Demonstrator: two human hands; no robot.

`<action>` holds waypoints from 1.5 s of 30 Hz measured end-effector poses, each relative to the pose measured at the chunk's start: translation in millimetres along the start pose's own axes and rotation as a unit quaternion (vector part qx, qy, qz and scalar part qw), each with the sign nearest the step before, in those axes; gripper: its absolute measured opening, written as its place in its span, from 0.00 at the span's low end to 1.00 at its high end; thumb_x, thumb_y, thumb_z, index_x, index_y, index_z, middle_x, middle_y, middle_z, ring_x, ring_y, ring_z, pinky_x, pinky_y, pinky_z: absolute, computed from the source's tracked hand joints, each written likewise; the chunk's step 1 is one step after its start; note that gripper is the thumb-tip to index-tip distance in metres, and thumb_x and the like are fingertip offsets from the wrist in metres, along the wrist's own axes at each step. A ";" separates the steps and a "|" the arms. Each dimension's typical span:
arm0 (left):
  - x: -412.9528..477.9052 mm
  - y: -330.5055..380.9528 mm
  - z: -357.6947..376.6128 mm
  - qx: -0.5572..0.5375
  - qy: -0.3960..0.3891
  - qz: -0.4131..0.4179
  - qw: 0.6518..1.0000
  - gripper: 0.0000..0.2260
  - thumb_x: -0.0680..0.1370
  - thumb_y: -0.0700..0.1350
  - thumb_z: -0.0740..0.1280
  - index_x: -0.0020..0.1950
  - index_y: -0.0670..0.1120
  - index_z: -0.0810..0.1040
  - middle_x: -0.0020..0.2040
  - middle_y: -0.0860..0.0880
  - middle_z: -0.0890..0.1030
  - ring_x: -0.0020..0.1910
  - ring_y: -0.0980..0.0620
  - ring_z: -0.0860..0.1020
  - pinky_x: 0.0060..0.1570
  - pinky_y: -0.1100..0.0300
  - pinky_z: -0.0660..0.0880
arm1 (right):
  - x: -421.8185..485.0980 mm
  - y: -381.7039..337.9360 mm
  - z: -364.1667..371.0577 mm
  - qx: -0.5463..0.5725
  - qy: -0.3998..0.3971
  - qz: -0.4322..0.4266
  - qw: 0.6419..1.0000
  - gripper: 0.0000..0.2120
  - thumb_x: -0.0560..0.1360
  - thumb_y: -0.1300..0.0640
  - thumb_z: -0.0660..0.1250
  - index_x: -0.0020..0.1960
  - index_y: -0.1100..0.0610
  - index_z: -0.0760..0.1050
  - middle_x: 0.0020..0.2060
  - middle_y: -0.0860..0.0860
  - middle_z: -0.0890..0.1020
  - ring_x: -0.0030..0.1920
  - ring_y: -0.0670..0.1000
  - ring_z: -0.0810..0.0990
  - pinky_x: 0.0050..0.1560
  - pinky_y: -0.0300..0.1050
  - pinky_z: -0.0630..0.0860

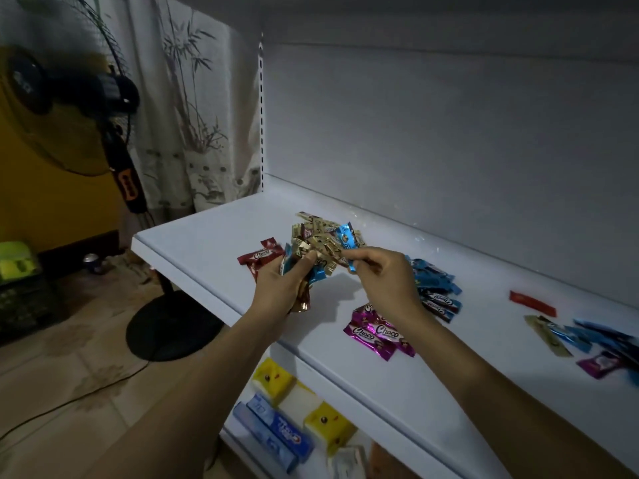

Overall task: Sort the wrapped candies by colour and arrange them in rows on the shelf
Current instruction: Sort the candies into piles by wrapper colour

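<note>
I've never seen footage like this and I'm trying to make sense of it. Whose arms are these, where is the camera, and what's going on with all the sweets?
No machine here: a person wears a camera on the head, looking down at their own arms. The left hand grips a bunch of mixed candies; the right hand pinches a blue candy at that bunch. On the white shelf lie red candies, a magenta pile and a blue pile.

"Choco" stands in white script on the dark red candy (260, 256), on the magenta candies (377, 331) and on the blue candies (441, 301). The toothpaste box (276, 434) below bears a red logo, possibly "Crest", too blurred to confirm.
</note>
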State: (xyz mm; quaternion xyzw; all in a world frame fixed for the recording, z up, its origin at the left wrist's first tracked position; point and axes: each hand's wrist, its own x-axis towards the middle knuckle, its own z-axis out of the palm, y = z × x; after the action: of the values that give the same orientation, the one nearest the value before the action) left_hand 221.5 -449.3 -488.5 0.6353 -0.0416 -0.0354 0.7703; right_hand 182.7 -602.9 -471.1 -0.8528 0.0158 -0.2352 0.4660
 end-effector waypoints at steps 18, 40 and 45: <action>2.2 -13.6 -6.0 0.115 -0.117 0.089 0.982 0.08 0.73 0.52 0.68 0.43 0.49 0.81 0.36 0.54 0.83 0.34 0.60 0.79 0.36 0.67 0.75 | 5.0 36.9 -30.3 -0.134 0.062 0.056 0.987 0.10 0.78 0.61 0.63 0.59 0.54 0.71 0.44 0.48 0.81 0.42 0.48 0.80 0.43 0.46 0.78; -0.2 -19.0 43.8 0.023 -0.142 0.003 0.990 0.07 0.78 0.45 0.66 0.48 0.42 0.79 0.39 0.50 0.84 0.39 0.57 0.83 0.38 0.68 0.76 | 2.4 62.8 -67.4 -0.334 0.127 0.050 0.933 0.11 0.78 0.50 0.63 0.56 0.52 0.79 0.51 0.52 0.78 0.53 0.52 0.75 0.54 0.48 0.68; -1.5 -18.2 42.1 -0.035 -0.147 0.020 0.988 0.06 0.79 0.40 0.65 0.48 0.39 0.80 0.39 0.50 0.85 0.41 0.56 0.83 0.39 0.68 0.76 | -8.3 22.1 -31.5 -0.084 -0.027 0.022 0.996 0.10 0.77 0.50 0.64 0.56 0.51 0.80 0.42 0.39 0.80 0.43 0.37 0.77 0.43 0.32 0.72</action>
State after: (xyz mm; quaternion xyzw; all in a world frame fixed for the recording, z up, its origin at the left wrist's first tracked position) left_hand 215.4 -493.7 -498.4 0.5948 -0.1659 -0.1143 0.7782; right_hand 166.5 -638.1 -477.7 -0.8944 0.0414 -0.1998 0.3981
